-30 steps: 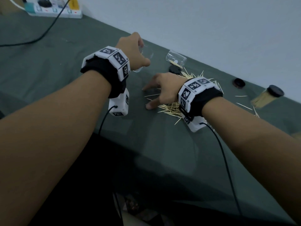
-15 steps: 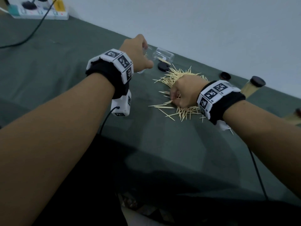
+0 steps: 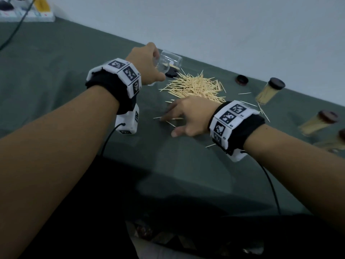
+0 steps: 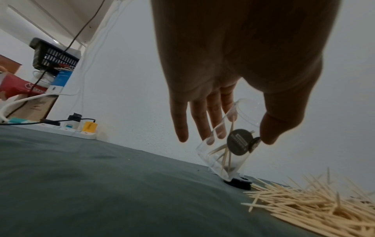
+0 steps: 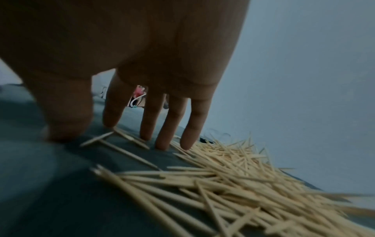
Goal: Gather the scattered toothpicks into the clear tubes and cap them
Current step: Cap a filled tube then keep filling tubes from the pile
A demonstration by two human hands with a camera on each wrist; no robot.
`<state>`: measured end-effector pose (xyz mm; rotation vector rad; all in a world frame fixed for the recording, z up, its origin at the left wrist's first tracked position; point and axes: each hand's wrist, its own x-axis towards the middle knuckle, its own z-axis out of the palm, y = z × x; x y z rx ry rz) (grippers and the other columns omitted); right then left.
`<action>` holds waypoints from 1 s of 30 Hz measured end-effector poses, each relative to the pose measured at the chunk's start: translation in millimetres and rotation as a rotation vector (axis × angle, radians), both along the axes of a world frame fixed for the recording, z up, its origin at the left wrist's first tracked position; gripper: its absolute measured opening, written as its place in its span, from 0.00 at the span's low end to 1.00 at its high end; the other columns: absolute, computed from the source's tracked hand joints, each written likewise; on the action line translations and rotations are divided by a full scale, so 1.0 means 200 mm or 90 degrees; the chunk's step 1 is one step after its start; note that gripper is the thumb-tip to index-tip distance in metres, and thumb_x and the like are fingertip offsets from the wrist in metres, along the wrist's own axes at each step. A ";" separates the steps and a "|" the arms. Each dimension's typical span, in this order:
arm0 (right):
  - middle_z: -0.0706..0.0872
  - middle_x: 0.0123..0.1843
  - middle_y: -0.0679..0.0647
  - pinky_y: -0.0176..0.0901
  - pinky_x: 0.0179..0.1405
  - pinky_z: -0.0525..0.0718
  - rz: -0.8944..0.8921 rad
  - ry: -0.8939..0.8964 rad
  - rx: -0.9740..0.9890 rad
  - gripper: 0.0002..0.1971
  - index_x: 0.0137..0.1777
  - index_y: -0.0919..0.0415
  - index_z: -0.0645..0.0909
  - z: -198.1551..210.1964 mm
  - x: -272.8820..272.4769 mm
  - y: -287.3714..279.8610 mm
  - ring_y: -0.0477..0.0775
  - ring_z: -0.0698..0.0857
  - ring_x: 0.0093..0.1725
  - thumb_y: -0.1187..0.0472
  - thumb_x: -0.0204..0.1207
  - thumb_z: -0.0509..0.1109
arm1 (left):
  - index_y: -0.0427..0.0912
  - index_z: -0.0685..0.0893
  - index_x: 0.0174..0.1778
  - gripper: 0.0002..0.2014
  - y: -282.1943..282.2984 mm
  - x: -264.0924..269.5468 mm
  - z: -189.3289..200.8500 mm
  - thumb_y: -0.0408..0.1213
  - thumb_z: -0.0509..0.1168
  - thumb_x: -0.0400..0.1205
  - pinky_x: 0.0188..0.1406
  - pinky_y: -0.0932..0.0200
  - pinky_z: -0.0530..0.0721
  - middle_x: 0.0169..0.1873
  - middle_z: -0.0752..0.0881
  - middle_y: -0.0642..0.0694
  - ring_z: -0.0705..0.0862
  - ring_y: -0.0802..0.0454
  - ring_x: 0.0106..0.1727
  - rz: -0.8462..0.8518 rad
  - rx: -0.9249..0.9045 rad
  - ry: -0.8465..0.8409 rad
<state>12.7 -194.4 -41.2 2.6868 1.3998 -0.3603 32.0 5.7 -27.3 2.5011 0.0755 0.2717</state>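
A pile of toothpicks point(image 3: 196, 86) point(image 5: 233, 176) lies on the green cloth near the wall. Left of the pile, my left hand point(image 3: 156, 66) point(image 4: 239, 134) holds a tilted clear tube point(image 3: 163, 67) point(image 4: 219, 154) between thumb and fingers. A few toothpicks are inside the tube, which hangs just above a black cap point(image 3: 171, 74) point(image 4: 237, 183). My right hand point(image 3: 173, 122) point(image 5: 113, 125) is spread flat at the pile's near left edge. Its fingertips point(image 5: 162, 144) rest on the cloth among loose toothpicks.
Filled, capped tubes point(image 3: 268, 91) point(image 3: 317, 121) lie at the right with stray toothpicks point(image 3: 261, 109) between them. A second black cap point(image 3: 242, 79) sits by the wall. A power strip point(image 3: 28, 14) with cables is at the far left. The cloth's front edge is close below my wrists.
My right hand, curled over the pile half a second ago, has opened and spread at the pile's near left edge. The left hand still holds the tube in the same place.
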 end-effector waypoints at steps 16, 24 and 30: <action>0.81 0.44 0.45 0.49 0.51 0.83 -0.224 -0.130 0.010 0.06 0.39 0.48 0.89 0.10 0.20 -0.19 0.52 0.81 0.54 0.50 0.73 0.72 | 0.45 0.76 0.60 0.23 -0.02 0.03 0.03 0.44 0.75 0.72 0.50 0.55 0.81 0.54 0.83 0.46 0.82 0.48 0.53 -0.032 0.024 0.015; 0.76 0.74 0.48 0.53 0.67 0.79 -0.154 -0.065 0.044 0.25 0.71 0.40 0.77 0.05 0.36 0.21 0.55 0.78 0.70 0.45 0.73 0.70 | 0.43 0.77 0.60 0.23 0.01 0.07 0.05 0.44 0.74 0.72 0.47 0.58 0.80 0.50 0.83 0.48 0.82 0.50 0.50 -0.009 -0.024 -0.030; 0.86 0.59 0.49 0.52 0.55 0.86 -0.183 -0.045 0.020 0.13 0.56 0.38 0.84 0.01 0.43 0.24 0.57 0.86 0.57 0.51 0.71 0.72 | 0.42 0.77 0.61 0.24 0.04 0.11 0.06 0.45 0.75 0.71 0.45 0.62 0.75 0.50 0.82 0.49 0.81 0.52 0.49 -0.005 -0.040 -0.054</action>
